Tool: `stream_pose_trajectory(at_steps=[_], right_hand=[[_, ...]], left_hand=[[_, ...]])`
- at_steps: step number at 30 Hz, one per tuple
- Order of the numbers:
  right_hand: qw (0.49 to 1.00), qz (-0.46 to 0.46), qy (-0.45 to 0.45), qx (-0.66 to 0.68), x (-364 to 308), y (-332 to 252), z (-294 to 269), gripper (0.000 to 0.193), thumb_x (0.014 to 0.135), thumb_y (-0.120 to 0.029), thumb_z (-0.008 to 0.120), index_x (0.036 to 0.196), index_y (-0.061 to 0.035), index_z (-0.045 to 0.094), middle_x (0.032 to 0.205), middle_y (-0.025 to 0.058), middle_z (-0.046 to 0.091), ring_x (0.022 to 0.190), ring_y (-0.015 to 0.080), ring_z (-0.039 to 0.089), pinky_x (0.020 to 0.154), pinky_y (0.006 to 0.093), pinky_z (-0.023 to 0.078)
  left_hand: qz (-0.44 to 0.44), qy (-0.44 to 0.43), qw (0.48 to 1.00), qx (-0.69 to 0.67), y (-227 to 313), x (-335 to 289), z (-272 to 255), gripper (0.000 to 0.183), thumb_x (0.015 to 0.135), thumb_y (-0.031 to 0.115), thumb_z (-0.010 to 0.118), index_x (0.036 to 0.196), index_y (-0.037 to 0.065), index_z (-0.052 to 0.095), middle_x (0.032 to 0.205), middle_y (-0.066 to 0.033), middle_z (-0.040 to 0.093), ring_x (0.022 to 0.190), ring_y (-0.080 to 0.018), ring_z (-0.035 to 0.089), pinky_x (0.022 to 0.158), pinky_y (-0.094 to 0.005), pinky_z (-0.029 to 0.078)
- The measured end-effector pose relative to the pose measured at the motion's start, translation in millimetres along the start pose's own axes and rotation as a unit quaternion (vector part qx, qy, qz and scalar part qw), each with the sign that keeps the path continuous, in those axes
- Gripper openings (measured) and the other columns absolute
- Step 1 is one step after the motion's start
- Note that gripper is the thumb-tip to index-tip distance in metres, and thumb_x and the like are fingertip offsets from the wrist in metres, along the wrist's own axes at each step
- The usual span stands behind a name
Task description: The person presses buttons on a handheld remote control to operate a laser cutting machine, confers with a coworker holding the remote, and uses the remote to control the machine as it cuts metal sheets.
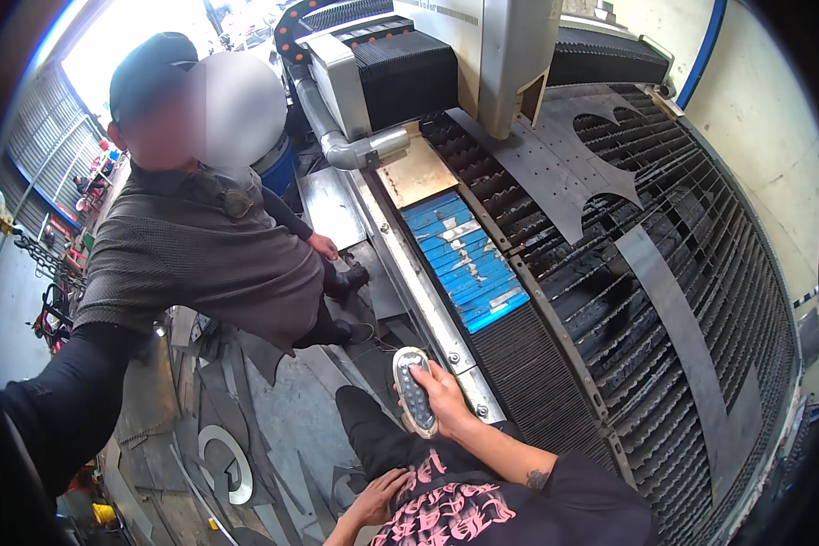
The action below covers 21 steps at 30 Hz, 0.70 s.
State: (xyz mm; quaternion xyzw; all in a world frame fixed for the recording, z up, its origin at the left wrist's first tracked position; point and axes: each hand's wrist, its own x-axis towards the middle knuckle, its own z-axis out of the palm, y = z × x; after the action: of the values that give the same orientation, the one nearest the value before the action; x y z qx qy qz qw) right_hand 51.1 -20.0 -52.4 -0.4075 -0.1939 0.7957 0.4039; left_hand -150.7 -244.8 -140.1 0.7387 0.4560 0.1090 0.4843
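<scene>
My right hand (446, 400) grips an oval remote control (415, 393) with a pale rim and a dark face with rows of buttons. The thumb lies on its upper buttons. My left hand (379, 499) rests on my dark trousers at the hip, fingers extended, holding nothing. Beyond the remote runs the silver side rail (428, 305) of a metal-cutting machine. Its cutting head housing (514, 68) stands over a steel sheet (541, 168) with curved cut-outs, lying on the slatted bed (601, 337).
A co-worker (200, 246) in a dark shirt and cap stands at the left, close to the rail. Metal offcuts (237, 464) litter the floor. Blue slats (464, 259) and black bellows (541, 382) line the bed's near side. A long steel strip (673, 318) lies across the slats.
</scene>
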Motion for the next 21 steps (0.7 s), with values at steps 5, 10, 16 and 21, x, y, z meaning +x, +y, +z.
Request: stream_pose_trajectory(at_steps=[5, 10, 16, 21], right_hand=[[1.000, 0.005, 0.014, 0.019, -5.2, -0.7, 7.5, 0.022, 0.099, -0.027, 0.059, 0.102, -0.0053, 0.058, 0.079, 0.0071, 0.067, 0.060, 0.0147, 0.065, 0.054, 0.0279, 0.053], [1.000, -0.001, 0.015, 0.017, -4.2, -1.2, 4.7, 0.022, 0.099, -0.026, 0.059, 0.103, -0.0051, 0.057, 0.080, 0.0073, 0.066, 0.060, 0.0148, 0.064, 0.054, 0.0283, 0.053], [1.000, 0.007, 0.002, 0.010, -5.5, 8.1, -7.0, 0.025, 0.100, -0.027, 0.057, 0.114, -0.0065, 0.055, 0.089, 0.0104, 0.070, 0.065, 0.0172, 0.067, 0.058, 0.0299, 0.056], [1.000, 0.008, 0.003, 0.008, -5.2, 13.7, -11.1, 0.025, 0.100, -0.026, 0.056, 0.115, -0.0068, 0.056, 0.089, 0.0105, 0.070, 0.066, 0.0166, 0.067, 0.058, 0.0301, 0.056]], left_hand=[[-0.013, 0.001, 1.000, 0.003, 3.7, -0.6, -0.5, 0.084, 0.075, 0.025, 0.071, 0.150, 0.014, 0.035, 0.151, -0.0146, 0.037, 0.140, -0.0335, 0.037, 0.113, -0.0423, 0.032], [-0.013, 0.003, 1.000, 0.003, 1.8, 1.1, 2.0, 0.083, 0.075, 0.025, 0.071, 0.149, 0.013, 0.035, 0.151, -0.0145, 0.037, 0.139, -0.0338, 0.037, 0.113, -0.0430, 0.033], [-0.011, 0.011, 1.000, 0.004, 5.7, -4.3, 5.1, 0.082, 0.076, 0.023, 0.069, 0.149, 0.013, 0.036, 0.150, -0.0155, 0.038, 0.139, -0.0345, 0.038, 0.112, -0.0438, 0.033], [-0.018, 0.006, 1.000, 0.003, 4.9, -5.4, 8.3, 0.079, 0.077, 0.023, 0.067, 0.149, 0.013, 0.035, 0.150, -0.0161, 0.038, 0.138, -0.0350, 0.039, 0.113, -0.0441, 0.033]])
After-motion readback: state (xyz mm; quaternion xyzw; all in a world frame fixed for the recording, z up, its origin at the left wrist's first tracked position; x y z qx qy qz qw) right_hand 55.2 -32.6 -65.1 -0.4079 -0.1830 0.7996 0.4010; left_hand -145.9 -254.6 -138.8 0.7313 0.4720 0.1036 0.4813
